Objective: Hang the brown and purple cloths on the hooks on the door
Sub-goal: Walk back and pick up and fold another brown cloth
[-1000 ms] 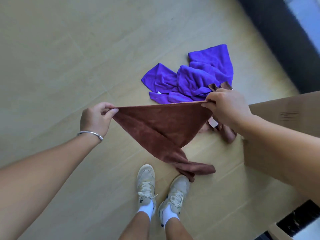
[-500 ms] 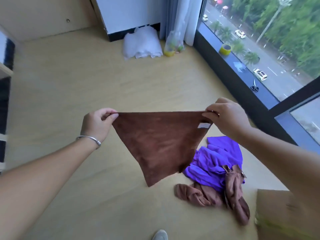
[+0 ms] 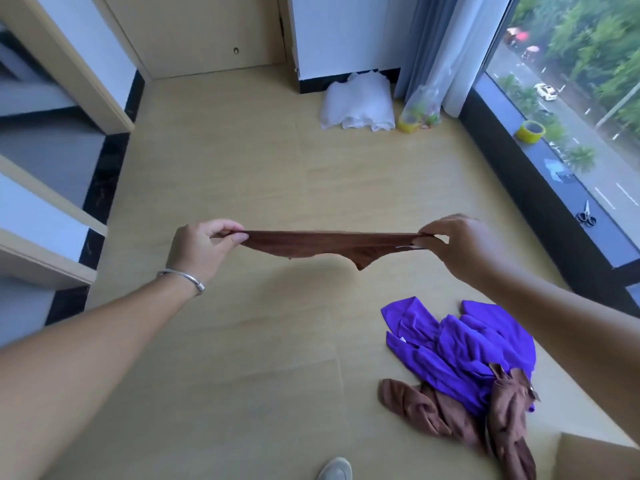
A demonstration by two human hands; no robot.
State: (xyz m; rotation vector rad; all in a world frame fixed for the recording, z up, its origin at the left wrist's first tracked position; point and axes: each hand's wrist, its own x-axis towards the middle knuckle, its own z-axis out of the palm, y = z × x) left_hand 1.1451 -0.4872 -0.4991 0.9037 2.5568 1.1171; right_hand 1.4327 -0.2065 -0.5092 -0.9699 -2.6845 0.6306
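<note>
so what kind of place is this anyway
Probably a room in an upper-floor flat or office: pale wood floor, a large window looking down on a street, and a curtain beside it.

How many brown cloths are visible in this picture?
2: one brown cloth stretched between the left hand and right hand, another crumpled brown cloth on the floor. Others may be hidden underneath.

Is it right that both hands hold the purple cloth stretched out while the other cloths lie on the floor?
Not quite. The head view shows the left hand and right hand pinching a brown cloth stretched between them. The purple cloth lies on the floor with more brown cloth.
</note>
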